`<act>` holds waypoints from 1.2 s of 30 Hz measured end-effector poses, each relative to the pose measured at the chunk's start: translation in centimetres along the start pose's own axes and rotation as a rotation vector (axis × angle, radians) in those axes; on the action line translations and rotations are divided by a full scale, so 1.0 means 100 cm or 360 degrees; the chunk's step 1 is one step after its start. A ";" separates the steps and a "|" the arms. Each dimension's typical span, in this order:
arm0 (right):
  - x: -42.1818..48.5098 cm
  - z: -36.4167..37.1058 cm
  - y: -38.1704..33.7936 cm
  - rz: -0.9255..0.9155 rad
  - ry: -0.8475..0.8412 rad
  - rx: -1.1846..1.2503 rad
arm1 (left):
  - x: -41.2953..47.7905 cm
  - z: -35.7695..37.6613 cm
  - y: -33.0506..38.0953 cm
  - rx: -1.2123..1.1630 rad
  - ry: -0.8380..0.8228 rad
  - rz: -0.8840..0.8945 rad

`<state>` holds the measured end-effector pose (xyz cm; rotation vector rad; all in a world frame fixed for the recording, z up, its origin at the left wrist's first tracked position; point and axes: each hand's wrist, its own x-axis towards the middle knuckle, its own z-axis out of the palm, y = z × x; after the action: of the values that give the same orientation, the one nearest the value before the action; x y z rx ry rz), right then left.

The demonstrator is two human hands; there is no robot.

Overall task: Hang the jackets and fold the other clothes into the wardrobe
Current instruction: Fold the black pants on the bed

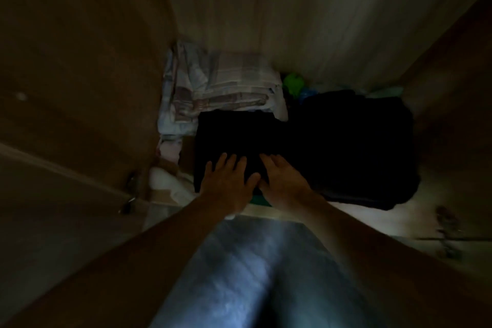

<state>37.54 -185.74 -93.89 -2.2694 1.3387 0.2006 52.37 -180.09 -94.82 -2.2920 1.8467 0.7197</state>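
Folded black garment (pixel 234 136) lies low in the bottom of the wardrobe (pixel 292 8), with both hands on its near edge. At the far left the brown wardrobe door (pixel 80 61) stands open. Next comes a stack of pale checked linen (pixel 226 88), folded. The black garment meets or slightly overlaps its front edge, and the dimness hides which. The left hand (pixel 229 181) lies palm down on the cloth with its fingers spread. The right hand (pixel 282 181) is just beside it, thumbs nearly touching, fingers likewise straight and pressing, gripping nothing. Further back a small green item (pixel 292 84) shows. To the right a bigger black pile (pixel 359 146) butts against the garment, so the two are hard to tell apart.

The step looks like seating and smoothing the fold. It would go best with even pressure from flat palms, sliding the piece back squarely beside the linen without dragging the top layer and opening the fold. The garment is a flat, roughly rectangular block, matte and very dark. Its type and seams cannot be made out.
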 end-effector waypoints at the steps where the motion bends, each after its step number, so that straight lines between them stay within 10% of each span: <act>1: -0.028 -0.011 -0.003 0.0017 -0.0035 0.0016 | -0.025 -0.010 0.006 0.0017 0.0004 0.0028; 23: -0.436 -0.357 -0.167 -0.0107 0.0100 -0.0041 | -0.475 -0.342 0.132 -0.0294 0.0276 -0.0104; 36: -0.665 -0.353 -0.225 0.0144 0.0187 -0.0273 | -0.679 -0.350 0.142 -0.0282 0.0211 0.0041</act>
<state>18.82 -142.00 -31.37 -2.3955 1.5400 0.2237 39.11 -136.12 -32.15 -2.4857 1.9439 0.7818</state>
